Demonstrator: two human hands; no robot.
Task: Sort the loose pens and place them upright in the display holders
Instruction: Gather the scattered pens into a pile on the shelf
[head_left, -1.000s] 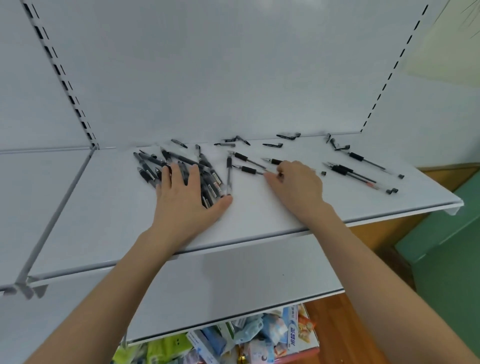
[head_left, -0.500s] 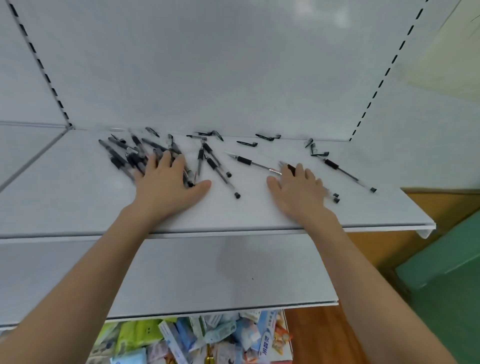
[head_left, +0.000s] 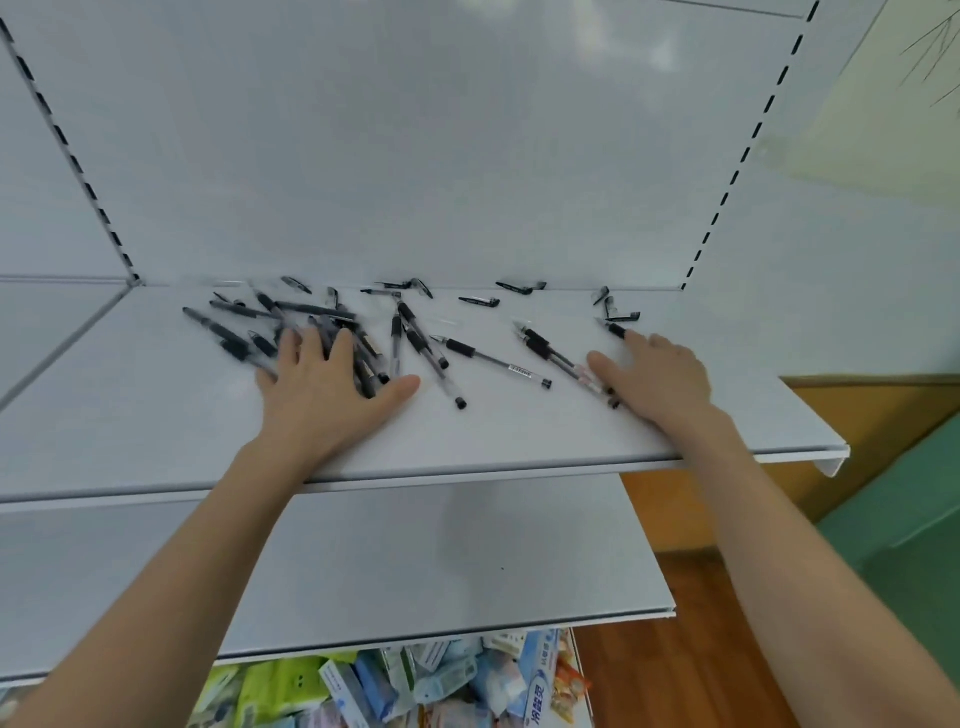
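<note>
Pens (head_left: 311, 309) are lying loose on the white shelf (head_left: 130, 415), thickest toward its left rear; caps (head_left: 480, 301) are sitting along its back edge. Holders are not showing.

Left hand (head_left: 322, 400) is pressing flat on the pile with fingers spread, gripping nothing. Right hand (head_left: 660, 379) is lying flat over pens near the shelf's right front, also gripping nothing.

Risk: a sweep could be sending round barrels rolling off the front lip.

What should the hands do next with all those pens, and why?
Probably slide the right hand leftward, sweeping its pens toward the pile under the left hand. Both hands lie flat on the shelf, the pens are scattered, and no holder is in view.
</note>
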